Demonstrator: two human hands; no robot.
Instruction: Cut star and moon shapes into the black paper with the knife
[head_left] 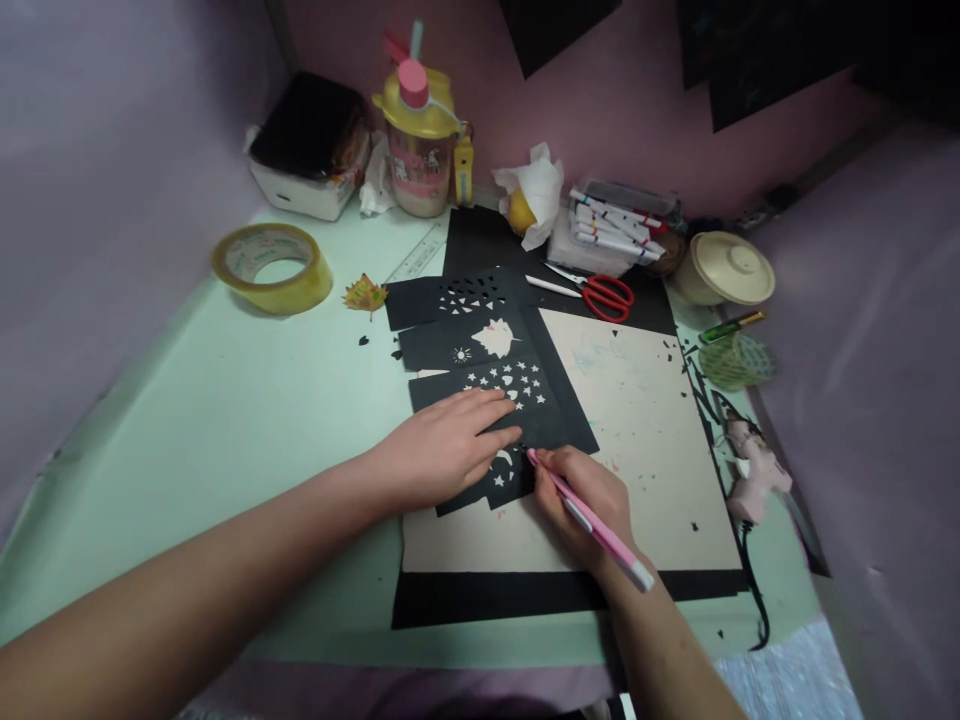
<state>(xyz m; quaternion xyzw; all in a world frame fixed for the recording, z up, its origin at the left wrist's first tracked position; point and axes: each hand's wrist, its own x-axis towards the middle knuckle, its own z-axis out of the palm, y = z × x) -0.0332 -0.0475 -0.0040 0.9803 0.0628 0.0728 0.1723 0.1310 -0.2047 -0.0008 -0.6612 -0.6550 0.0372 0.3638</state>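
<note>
A sheet of black paper [551, 420] with cut-out stars, a moon and other shapes lies on a pale board [652, 480]. My left hand [450, 445] rests flat on this paper with its fingers stretched out, covering part of the cut-outs. Close to its fingertips, my right hand [589, 490] grips a pink pen-shaped craft knife [604, 535]. The knife's tip meets the black paper; the blade itself is too small to make out. Farther up the paper are a leaf-shaped opening, a small sun and rows of little triangular holes.
Red-handled scissors [607, 297] and a white pen-like tool [553, 287] lie beyond the paper. Left are a tape roll [319, 280] and a leaf [365, 294]. A yellow-lidded cup [416, 150] and markers [615, 225] stand behind. A glue gun [757, 475] lies right.
</note>
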